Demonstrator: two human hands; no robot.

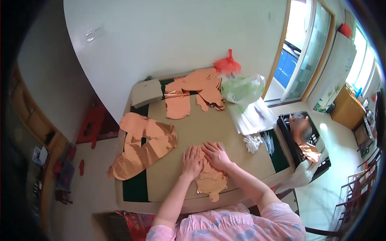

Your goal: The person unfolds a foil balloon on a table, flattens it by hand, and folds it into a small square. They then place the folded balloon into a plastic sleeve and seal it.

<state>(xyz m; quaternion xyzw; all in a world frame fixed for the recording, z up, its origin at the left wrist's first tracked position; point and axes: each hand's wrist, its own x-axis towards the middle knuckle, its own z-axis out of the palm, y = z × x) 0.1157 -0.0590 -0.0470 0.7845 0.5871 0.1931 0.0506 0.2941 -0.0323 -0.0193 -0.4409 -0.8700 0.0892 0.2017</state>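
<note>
Pale wall behind, sliding door off to the right; worktop point(165, 207) runs lengthwise in front of it. Brown sheet point(201, 126) covers its middle, green strips show toward the left and right edges.

Copper foil piece point(212, 186) lies by the near edge, roughly centred, a rounded tab toward the person. Left hand point(193, 162) and right hand point(216, 156) both flat on its far end, palms down, close together, fingers extended, no pinch on anything. Can't see what's under the palms.

Handling, my read: very light, thin, floppy, slick on the metallic face. Creases easily, and a sharp fingernail or hard pull could tear it. Flat palms suit it; to lift, take two outer edges with fingertips, well spread, and don't tug the tab alone.

Nearby: bigger copper foil sheet point(136, 160), wrinkled, along the left edge. Foil pile point(203, 80) at the far edge, layers overlapping. Beige stack point(146, 92) in the far-left corner. Red bag point(228, 65) and green-white bag point(243, 89) near the far-right corner, clear plastic sleeves point(253, 120) just nearer. White bundle point(252, 143), material unclear, beside thin white sticks point(268, 143) toward the right edge. Black crate point(287, 138) stands outside that edge, more foil in it.
</note>
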